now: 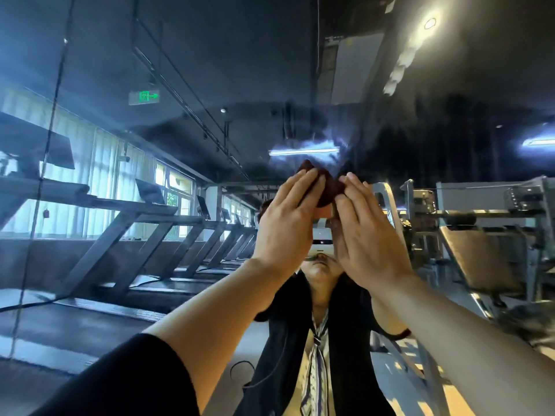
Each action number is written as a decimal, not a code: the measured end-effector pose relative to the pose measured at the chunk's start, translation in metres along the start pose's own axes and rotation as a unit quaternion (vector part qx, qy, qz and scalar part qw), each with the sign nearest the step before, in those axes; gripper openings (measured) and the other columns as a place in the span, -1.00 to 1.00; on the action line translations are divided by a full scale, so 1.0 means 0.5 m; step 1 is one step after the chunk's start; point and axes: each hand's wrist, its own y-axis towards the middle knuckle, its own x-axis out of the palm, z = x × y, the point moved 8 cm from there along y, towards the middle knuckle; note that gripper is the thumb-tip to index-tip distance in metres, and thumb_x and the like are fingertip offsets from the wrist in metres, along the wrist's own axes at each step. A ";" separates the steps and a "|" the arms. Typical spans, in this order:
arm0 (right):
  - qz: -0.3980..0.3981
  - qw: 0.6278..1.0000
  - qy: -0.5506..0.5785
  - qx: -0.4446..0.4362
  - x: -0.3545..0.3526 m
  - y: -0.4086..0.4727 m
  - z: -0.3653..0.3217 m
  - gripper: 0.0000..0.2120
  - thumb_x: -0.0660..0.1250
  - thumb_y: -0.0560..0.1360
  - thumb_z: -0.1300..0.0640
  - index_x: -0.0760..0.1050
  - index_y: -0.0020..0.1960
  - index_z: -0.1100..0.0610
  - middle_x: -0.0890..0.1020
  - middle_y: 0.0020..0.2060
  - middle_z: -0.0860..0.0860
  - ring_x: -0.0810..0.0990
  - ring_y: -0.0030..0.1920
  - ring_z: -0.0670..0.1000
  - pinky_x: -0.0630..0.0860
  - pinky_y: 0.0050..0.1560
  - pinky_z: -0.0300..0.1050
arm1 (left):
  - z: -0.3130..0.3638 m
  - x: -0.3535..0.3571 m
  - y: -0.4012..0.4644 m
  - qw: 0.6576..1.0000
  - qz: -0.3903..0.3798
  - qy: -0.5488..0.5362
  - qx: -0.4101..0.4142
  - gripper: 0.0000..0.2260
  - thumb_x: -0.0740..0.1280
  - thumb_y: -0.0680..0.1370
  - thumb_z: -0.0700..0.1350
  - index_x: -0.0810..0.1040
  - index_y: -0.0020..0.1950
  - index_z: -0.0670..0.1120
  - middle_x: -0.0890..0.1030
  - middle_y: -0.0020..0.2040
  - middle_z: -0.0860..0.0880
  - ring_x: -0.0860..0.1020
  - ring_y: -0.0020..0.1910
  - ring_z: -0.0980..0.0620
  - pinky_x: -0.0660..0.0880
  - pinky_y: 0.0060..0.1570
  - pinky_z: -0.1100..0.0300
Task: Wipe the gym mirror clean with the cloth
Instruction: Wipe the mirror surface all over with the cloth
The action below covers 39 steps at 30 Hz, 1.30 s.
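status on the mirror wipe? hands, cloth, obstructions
Left hand and right hand both raised, pressing dark red cloth flat against mirror. Fingers straight. Nothing in the way.

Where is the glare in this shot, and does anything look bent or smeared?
Head view: glare blooms from the ceiling lamp at upper right and the tube light above the hands; wide-angle distortion bows the treadmills; hazy streaks cloud the mirror near the dark cloth.
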 end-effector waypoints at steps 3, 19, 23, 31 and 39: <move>0.013 0.999 -0.031 -0.012 0.001 -0.003 0.000 -0.60 0.16 0.62 0.25 0.37 0.40 0.43 0.39 0.44 0.33 0.29 0.51 0.27 0.16 0.55 0.08 | -0.070 -0.036 -0.026 0.999 -0.018 0.023 0.029 -0.60 0.37 0.56 -0.29 0.51 0.41 -0.20 0.50 0.42 -0.12 0.44 0.41 -0.11 0.41 0.40 -0.05; 0.009 0.999 -0.025 -0.036 -0.029 0.008 0.040 -0.55 0.11 0.62 0.08 0.45 0.35 0.38 0.48 0.37 0.29 0.39 0.45 0.24 0.28 0.50 0.07 | -0.123 -0.039 0.055 0.992 0.025 0.050 -0.110 -0.59 0.30 0.63 -0.24 0.42 0.49 -0.17 0.41 0.49 -0.14 0.34 0.48 -0.17 0.40 0.39 -0.16; 0.062 0.992 -0.073 0.076 -0.063 0.012 0.116 -0.53 0.07 0.65 0.06 0.35 0.41 0.36 0.41 0.42 0.31 0.31 0.49 0.24 0.24 0.52 0.13 | 0.014 0.026 0.118 0.992 -0.003 0.015 -0.123 -0.53 0.20 0.63 -0.22 0.29 0.56 -0.13 0.30 0.56 -0.09 0.19 0.56 -0.11 0.17 0.52 -0.05; 0.050 0.995 -0.034 0.078 -0.040 -0.002 0.128 -0.54 0.03 0.66 0.10 0.32 0.44 0.36 0.35 0.47 0.31 0.22 0.55 0.24 0.16 0.56 0.19 | -0.054 0.026 0.194 0.993 0.012 0.050 -0.109 -0.50 0.28 0.59 -0.31 0.32 0.54 -0.19 0.33 0.53 -0.16 0.28 0.50 -0.19 0.23 0.50 -0.13; 0.091 0.987 0.118 0.056 -0.066 -0.020 0.139 -0.70 0.18 0.61 0.33 0.44 0.32 0.37 0.47 0.34 0.27 0.41 0.43 0.25 0.43 0.38 0.22 | 0.108 0.084 0.141 0.996 -0.057 0.025 0.068 -0.53 0.32 0.59 -0.22 0.39 0.50 -0.17 0.41 0.49 -0.15 0.33 0.48 -0.16 0.42 0.38 -0.09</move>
